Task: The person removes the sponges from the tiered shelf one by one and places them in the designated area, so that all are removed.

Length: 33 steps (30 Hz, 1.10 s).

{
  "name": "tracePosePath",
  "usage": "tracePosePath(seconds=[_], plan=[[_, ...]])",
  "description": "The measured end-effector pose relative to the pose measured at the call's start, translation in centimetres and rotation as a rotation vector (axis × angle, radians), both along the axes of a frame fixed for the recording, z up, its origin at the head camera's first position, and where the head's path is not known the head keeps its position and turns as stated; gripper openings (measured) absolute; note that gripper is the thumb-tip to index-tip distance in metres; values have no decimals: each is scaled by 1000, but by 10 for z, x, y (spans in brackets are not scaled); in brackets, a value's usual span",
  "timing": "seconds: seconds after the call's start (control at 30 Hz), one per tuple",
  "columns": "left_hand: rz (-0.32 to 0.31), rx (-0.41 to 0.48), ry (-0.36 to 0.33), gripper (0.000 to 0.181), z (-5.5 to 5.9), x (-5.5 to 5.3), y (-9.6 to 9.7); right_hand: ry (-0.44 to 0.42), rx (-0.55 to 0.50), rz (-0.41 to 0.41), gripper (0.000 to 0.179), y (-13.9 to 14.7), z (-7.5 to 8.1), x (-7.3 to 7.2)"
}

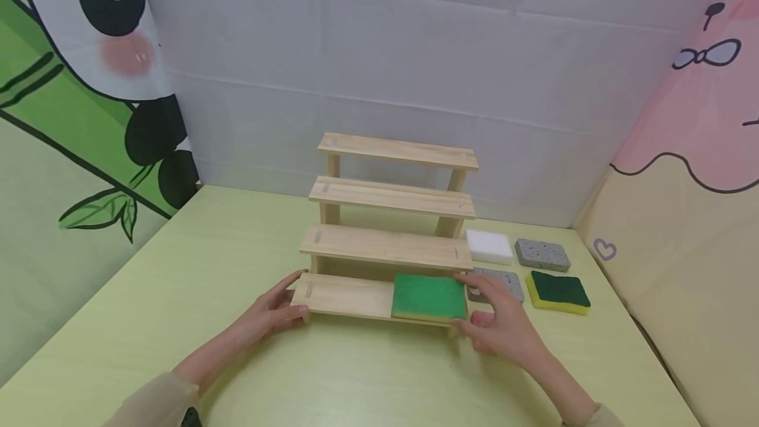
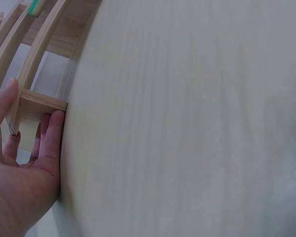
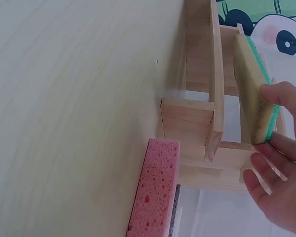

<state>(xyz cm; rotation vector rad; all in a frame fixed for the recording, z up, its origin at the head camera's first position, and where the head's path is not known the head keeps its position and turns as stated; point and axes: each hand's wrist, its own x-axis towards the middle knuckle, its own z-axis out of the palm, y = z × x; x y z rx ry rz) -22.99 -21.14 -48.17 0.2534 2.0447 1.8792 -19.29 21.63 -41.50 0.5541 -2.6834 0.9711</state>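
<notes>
A four-step wooden shelf stand (image 1: 346, 295) stands on the table, its steps rising towards the back. My left hand (image 1: 275, 308) grips the left end of the lowest step; in the left wrist view the fingers reach down along its side support. On the right part of that same step lies a sponge (image 1: 429, 296) with a green top and a yellow underside. My right hand (image 1: 504, 321) holds this sponge by its right end, thumb at the near edge and fingers at the far one. A pink sponge (image 3: 155, 187) rests on the table by the right hand, partly hidden in the head view.
Right of the stand lie a white sponge (image 1: 489, 246), a grey speckled sponge (image 1: 542, 254), a second grey sponge (image 1: 506, 283) partly behind my hand, and a dark-green and yellow sponge (image 1: 559, 292). A white sheet (image 1: 415, 51) hangs behind, with printed panels at both sides.
</notes>
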Motion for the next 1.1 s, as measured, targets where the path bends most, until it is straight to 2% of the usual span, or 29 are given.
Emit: tracePosePath(seconds=[0.1,0.47,0.8,1.1], plan=[[-1,-2,1,83,0,-1,0,-9,-23,5,71,2,2,1],[0,4,2,82,0,1,0,45,-34,13,69,12,2,3],[10,0,-9,81,2,2,1,112,-7,-21,73,24,3,5],[30,-21,-31,79,2,2,2,157,-40,-37,73,33,5,5]])
